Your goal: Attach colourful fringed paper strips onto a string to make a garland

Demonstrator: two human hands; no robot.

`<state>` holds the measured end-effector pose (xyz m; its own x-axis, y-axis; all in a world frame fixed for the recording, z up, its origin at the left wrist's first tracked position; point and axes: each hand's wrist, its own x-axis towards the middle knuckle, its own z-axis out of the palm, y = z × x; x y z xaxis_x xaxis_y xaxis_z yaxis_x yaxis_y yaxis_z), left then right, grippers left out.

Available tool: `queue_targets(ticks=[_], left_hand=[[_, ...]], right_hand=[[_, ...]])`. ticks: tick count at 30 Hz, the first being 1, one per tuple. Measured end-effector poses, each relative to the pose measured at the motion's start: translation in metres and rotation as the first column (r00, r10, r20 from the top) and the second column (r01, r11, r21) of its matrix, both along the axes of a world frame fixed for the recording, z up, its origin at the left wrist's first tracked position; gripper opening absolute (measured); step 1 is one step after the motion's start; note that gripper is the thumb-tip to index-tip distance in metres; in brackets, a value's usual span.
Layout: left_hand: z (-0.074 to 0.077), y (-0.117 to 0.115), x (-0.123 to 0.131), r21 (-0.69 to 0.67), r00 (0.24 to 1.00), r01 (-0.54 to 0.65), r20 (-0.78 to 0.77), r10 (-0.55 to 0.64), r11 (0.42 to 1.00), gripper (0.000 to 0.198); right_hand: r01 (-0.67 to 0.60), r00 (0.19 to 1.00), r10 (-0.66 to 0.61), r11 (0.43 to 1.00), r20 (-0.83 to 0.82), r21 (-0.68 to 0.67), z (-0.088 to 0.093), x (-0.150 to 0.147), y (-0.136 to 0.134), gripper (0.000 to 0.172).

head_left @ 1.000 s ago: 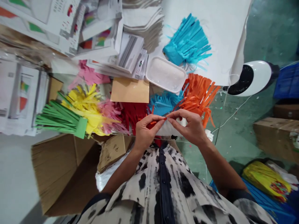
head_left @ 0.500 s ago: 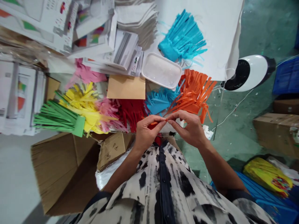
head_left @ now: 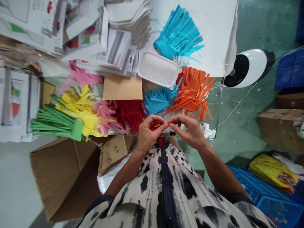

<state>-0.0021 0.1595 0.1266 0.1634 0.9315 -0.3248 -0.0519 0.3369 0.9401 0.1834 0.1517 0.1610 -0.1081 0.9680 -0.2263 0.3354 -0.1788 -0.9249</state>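
My left hand (head_left: 148, 133) and my right hand (head_left: 190, 131) meet fingertip to fingertip just above my chest, both pinched on a small orange-red paper piece (head_left: 156, 127) that shows between the left fingers. Right beyond the hands lie fringed paper bundles: orange (head_left: 193, 91), blue (head_left: 155, 101), red (head_left: 130, 112), pink (head_left: 108, 115), yellow (head_left: 79, 106) and green (head_left: 55, 122). A second blue fringed bundle (head_left: 177, 33) rests on a white sheet farther back.
A white plastic tub (head_left: 158, 69) and a tan card (head_left: 123, 88) sit behind the bundles, with stacks of printed white boxes (head_left: 95, 34) at the back left. Cardboard boxes (head_left: 64, 174) stand at the lower left. A white fan (head_left: 248, 68) and blue crates (head_left: 270, 202) are on the right.
Both hands stayed pinched together on the paper piece and drew slightly closer to my chest. The view shifted so the table's contents slid a little left.
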Motion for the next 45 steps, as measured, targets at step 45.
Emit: queue_targets(ticks=[45], left_hand=[[-0.062, 0.007, 0.116, 0.207, 0.68, 0.729, -0.331, -0.654, 0.653, 0.039]], right_hand=[[0.607, 0.789, -0.609, 0.793, -0.077, -0.055, -0.035, 0.128, -0.027, 0.038]])
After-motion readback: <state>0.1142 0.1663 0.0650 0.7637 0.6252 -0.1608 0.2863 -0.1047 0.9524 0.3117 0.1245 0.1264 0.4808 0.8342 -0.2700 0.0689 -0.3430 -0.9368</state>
